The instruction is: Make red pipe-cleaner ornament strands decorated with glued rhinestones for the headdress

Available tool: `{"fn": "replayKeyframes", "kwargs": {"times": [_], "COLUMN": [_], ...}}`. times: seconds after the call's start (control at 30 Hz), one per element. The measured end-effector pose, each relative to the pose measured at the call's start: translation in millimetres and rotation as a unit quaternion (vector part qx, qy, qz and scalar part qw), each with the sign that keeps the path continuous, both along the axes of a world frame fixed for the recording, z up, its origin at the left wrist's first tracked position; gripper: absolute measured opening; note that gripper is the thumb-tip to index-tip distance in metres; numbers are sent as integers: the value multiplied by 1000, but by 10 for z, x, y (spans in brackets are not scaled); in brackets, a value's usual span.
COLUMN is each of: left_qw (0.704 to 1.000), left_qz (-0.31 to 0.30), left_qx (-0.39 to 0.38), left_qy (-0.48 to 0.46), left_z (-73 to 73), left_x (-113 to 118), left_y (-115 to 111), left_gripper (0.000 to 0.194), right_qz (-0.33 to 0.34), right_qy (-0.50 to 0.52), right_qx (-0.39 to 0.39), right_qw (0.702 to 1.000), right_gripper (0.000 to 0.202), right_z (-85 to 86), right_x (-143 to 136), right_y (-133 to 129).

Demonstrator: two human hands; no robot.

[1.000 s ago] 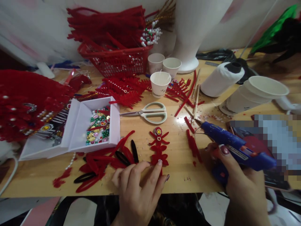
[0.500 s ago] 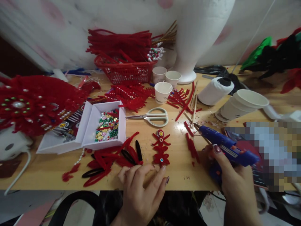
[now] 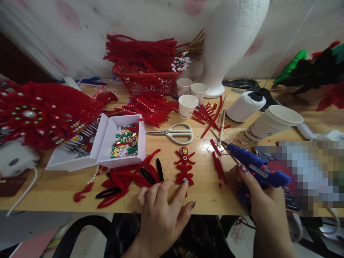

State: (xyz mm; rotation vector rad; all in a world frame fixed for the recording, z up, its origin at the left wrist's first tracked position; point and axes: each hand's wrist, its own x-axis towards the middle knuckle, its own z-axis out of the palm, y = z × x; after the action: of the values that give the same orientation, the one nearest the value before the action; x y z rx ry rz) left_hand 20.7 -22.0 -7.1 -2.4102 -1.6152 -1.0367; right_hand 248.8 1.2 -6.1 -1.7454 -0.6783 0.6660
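Note:
My right hand [image 3: 262,195] grips a blue glue gun [image 3: 255,165], its nozzle pointing left over the wooden table [image 3: 204,190]. My left hand [image 3: 163,208] rests at the table's front edge with its fingers spread, fingertips on the lower end of a small red ornament [image 3: 184,165] made of fuzzy wire with a gem at its top. Red wire loops and black oval pieces [image 3: 131,181] lie just left of that hand.
A white box of coloured gems [image 3: 125,143] sits left of centre, beside a large red beaded headpiece [image 3: 40,114]. Scissors [image 3: 174,132], paper cups [image 3: 187,105], a red basket of fuzzy wires [image 3: 146,80], a thread cone [image 3: 244,105], stacked cups [image 3: 274,122] and a white bust stand behind.
The view has tilted up and shifted a little. My left fingers slid down the ornament, uncovering its lower gem. The glue gun stays in my right hand.

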Motion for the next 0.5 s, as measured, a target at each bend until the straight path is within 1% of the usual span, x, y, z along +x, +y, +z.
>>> {"fn": "replayKeyframes", "kwargs": {"times": [0.17,0.3,0.43,0.5], "left_qw": [1000,999,989,982], "left_qz": [-25,-31,-39,-45], "left_qx": [6,-1,40,56], "left_qy": [-18,-19,-140,-174], "left_z": [60,91,129,203], "left_x": [-27,-33,-58,-136], "left_y": [1,1,11,51], "left_gripper": [26,23,9,13], "right_qz": [0,-6,-22,-9], "right_qy": [-1,10,7,-4], "right_qx": [-8,-8,-6,-1], "right_qw": [1000,1000,1000,1000], "right_gripper": [48,45,45,42], "right_z": [34,78,109,89], "right_x": [-5,-41,-62,-23], "right_y": [-11,12,20,-11]}}
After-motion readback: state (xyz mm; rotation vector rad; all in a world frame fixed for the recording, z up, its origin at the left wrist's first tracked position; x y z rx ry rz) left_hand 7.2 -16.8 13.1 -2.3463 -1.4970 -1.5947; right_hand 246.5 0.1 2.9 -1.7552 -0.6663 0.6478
